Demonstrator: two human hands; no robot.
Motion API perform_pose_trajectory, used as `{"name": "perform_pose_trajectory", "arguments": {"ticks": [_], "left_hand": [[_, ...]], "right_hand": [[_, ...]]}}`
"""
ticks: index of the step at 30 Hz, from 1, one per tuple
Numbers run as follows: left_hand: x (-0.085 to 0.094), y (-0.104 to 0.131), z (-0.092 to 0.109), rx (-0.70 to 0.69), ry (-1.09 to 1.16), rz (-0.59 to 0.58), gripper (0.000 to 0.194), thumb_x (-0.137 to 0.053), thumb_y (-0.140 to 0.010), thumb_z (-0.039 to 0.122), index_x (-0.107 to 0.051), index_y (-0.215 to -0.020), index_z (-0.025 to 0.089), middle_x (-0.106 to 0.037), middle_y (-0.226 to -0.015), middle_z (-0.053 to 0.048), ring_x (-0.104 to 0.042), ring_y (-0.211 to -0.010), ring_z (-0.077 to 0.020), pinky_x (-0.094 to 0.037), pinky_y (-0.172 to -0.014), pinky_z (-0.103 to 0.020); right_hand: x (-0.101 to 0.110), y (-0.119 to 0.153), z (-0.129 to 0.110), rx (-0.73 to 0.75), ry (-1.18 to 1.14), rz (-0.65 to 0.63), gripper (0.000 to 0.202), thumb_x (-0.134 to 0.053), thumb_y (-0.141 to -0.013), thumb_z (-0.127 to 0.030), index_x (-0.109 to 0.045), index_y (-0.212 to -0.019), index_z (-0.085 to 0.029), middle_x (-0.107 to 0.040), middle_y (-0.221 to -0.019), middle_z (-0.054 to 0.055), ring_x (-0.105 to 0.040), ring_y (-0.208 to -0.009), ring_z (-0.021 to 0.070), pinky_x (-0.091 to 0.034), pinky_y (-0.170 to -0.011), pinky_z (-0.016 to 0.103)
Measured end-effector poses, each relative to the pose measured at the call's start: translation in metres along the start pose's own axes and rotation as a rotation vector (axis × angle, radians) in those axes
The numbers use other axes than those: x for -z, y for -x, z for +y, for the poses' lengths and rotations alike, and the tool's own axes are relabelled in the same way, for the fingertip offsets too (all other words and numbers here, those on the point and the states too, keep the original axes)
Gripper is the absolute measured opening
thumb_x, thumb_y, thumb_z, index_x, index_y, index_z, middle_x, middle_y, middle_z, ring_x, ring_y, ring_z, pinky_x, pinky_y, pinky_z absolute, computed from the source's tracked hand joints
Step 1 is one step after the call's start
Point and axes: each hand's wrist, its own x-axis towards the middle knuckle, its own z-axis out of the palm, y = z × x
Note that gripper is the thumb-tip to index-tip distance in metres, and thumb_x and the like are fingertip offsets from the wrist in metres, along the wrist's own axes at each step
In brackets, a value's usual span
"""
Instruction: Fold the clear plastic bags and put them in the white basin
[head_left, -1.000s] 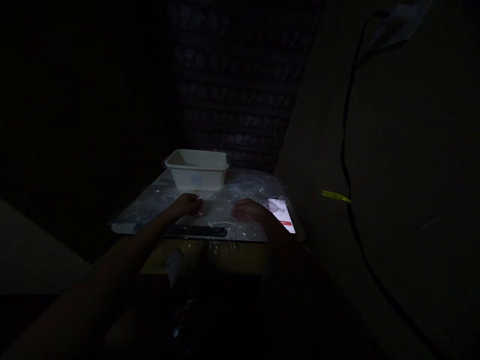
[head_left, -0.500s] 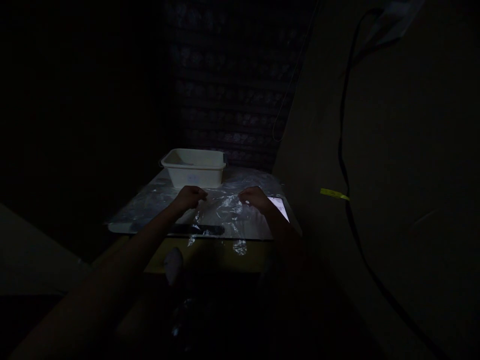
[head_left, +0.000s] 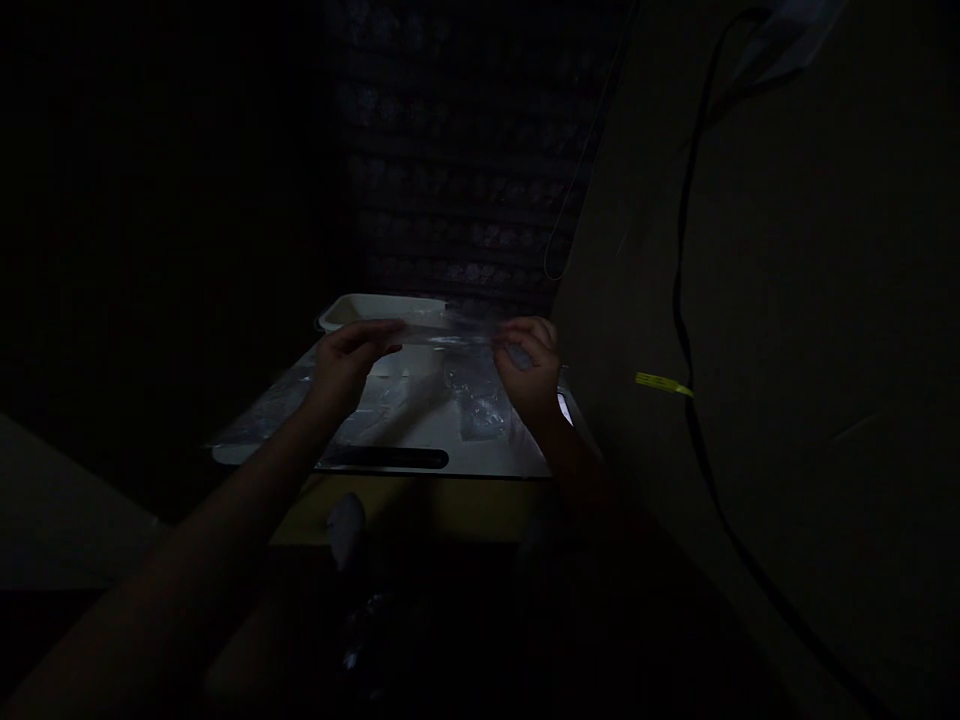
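A clear plastic bag or sheet (head_left: 444, 338) is stretched level between my two hands, its lower part hanging in shiny folds over the white board. My left hand (head_left: 341, 372) pinches its left end, thumb below the fingers. At the right end, my right hand (head_left: 531, 372) holds it between thumb and fingertips, the other fingers curled. The middle of the plastic is blurred. Just behind stands a cream plastic tub (head_left: 346, 312), partly covered by my left hand and the plastic. The picture is very dark.
More clear plastic (head_left: 274, 405) lies on the left of the white board (head_left: 491, 462), which has a dark slot (head_left: 401, 458) near its front edge. A lit phone (head_left: 564, 407) shows beside my right wrist. A black cable (head_left: 681, 290) with a yellow tag (head_left: 660, 383) hangs at right.
Both hands have risen from near the board, lifting the plastic up in front of the tub. It is now drawn out between them, and my right forearm covers more of the phone.
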Motion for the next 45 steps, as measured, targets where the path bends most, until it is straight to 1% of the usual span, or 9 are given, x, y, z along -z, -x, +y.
{"name": "perform_pose_trajectory", "arguments": {"ticks": [5, 9, 13, 16, 20, 26, 35, 40, 45], "left_hand": [[0.032, 0.012, -0.019, 0.179, -0.028, -0.103, 0.013, -0.049, -0.053, 0.016, -0.06, -0.058, 0.016, -0.062, -0.07, -0.001, -0.054, -0.078, -0.0169, -0.04, -0.075, -0.03], [0.058, 0.022, -0.044, 0.438, -0.163, -0.345, 0.014, -0.05, -0.055, 0.022, -0.063, -0.059, 0.017, -0.063, -0.066, -0.003, -0.056, -0.068, -0.0169, -0.041, -0.07, -0.029], [0.067, 0.03, -0.059, 0.615, -0.375, -0.515, 0.012, -0.055, -0.051, 0.023, -0.063, -0.058, 0.019, -0.063, -0.064, -0.002, -0.056, -0.062, -0.017, -0.042, -0.061, -0.028], [0.062, 0.034, -0.059, 0.62, -0.411, -0.523, 0.013, -0.055, -0.05, 0.026, -0.063, -0.058, 0.019, -0.062, -0.061, -0.002, -0.055, -0.061, -0.0173, -0.042, -0.06, -0.029], [0.052, 0.035, -0.054, 0.628, -0.342, -0.402, 0.017, -0.056, -0.048, 0.026, -0.062, -0.06, 0.016, -0.062, -0.066, -0.003, -0.054, -0.066, -0.0179, -0.041, -0.063, -0.03], [0.041, 0.034, -0.056, 0.598, -0.12, -0.15, 0.022, -0.059, -0.048, 0.027, -0.06, -0.065, 0.014, -0.059, -0.075, -0.005, -0.053, -0.076, -0.0182, -0.041, -0.066, -0.03], [0.024, 0.03, -0.061, 0.491, 0.199, 0.193, 0.033, -0.059, -0.048, 0.013, -0.043, -0.076, 0.019, -0.048, -0.075, 0.004, -0.055, -0.065, -0.0108, -0.043, -0.064, -0.03], [0.015, 0.028, -0.062, 0.525, 0.161, 0.237, 0.045, -0.06, -0.044, 0.007, -0.037, -0.081, 0.019, -0.046, -0.074, 0.003, -0.054, -0.059, -0.0089, -0.043, -0.06, -0.026], [0.011, 0.027, -0.069, 0.552, -0.044, 0.082, 0.047, -0.06, -0.039, 0.003, -0.041, -0.08, 0.017, -0.046, -0.074, 0.002, -0.049, -0.049, -0.0055, -0.041, -0.051, -0.023]], "right_hand": [[-0.006, 0.037, 0.001, 0.154, 0.051, -0.29, 0.01, -0.048, -0.063, -0.016, -0.056, -0.064, -0.021, -0.053, -0.079, 0.001, -0.04, -0.087, 0.0161, -0.026, -0.077, 0.033], [-0.012, 0.063, 0.005, 0.22, 0.073, -0.582, 0.014, -0.047, -0.064, -0.014, -0.058, -0.066, -0.022, -0.054, -0.082, 0.0, -0.039, -0.087, 0.015, -0.024, -0.076, 0.031], [-0.014, 0.076, 0.012, 0.202, 0.109, -0.832, 0.017, -0.047, -0.062, -0.013, -0.059, -0.07, -0.022, -0.054, -0.087, 0.001, -0.038, -0.088, 0.0157, -0.023, -0.074, 0.031], [-0.015, 0.08, 0.016, 0.173, 0.126, -0.987, 0.018, -0.046, -0.062, -0.012, -0.059, -0.071, -0.02, -0.055, -0.085, 0.001, -0.04, -0.085, 0.0155, -0.023, -0.073, 0.031], [-0.013, 0.082, 0.018, 0.144, 0.129, -1.103, 0.018, -0.044, -0.062, -0.011, -0.058, -0.069, -0.018, -0.057, -0.082, 0.002, -0.043, -0.085, 0.0156, -0.023, -0.072, 0.032], [-0.017, 0.078, 0.018, 0.099, 0.152, -1.106, 0.024, -0.039, -0.062, -0.008, -0.058, -0.073, -0.018, -0.058, -0.084, 0.003, -0.046, -0.084, 0.0145, -0.023, -0.075, 0.032], [-0.043, 0.07, 0.012, 0.133, 0.137, -1.029, 0.039, -0.038, -0.06, -0.007, -0.052, -0.094, -0.02, -0.05, -0.103, 0.002, -0.04, -0.096, 0.0142, -0.025, -0.078, 0.031], [-0.047, 0.071, 0.007, 0.113, 0.103, -1.098, 0.028, -0.039, -0.061, -0.008, -0.058, -0.079, -0.02, -0.056, -0.091, 0.002, -0.043, -0.092, 0.0153, -0.025, -0.079, 0.034], [-0.063, 0.065, 0.017, -0.261, -0.037, -0.849, 0.027, -0.04, -0.062, -0.009, -0.056, -0.082, -0.017, -0.057, -0.088, 0.003, -0.049, -0.083, 0.0127, -0.034, -0.075, 0.027]]}}
